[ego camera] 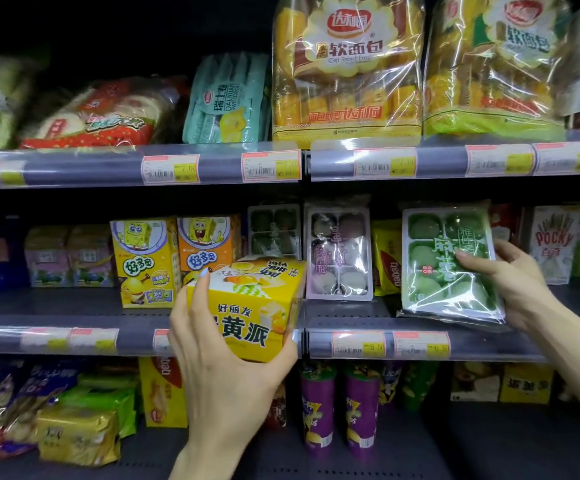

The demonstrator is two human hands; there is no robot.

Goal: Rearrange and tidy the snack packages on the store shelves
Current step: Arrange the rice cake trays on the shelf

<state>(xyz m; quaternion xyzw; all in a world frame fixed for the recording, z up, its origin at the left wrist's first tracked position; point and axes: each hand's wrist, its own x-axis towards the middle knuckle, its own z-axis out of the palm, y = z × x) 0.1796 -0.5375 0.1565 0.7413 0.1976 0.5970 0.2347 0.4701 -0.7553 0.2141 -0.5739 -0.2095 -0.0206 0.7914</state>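
Closest to the camera, the left hand [226, 344] is wrapped around the lower corner of a yellow cardboard box of egg-yolk pies [250, 306]: the thumb lies up the left edge, the other fingers curl under the right side. This box is held tilted in front of the grey metal middle shelf [350, 308], not resting on it. It looks light and stiff, with a smooth printed surface, so I judge a grip across two opposite edges is safer than pressing the wide face, which could dent.

To the right of the box, the right hand [510, 282] holds the right edge of a green mochi tray wrapped in clear plastic film [449, 261], thumb on the front and fingers behind. The tray leans, its bottom near the front of the shelf. I think it is soft and slippery: the film can slide and the thin tray can bend, so it should be taken by the rim.

Just right of the box, a pale pink mochi tray [338, 252] stands upright on the shelf.
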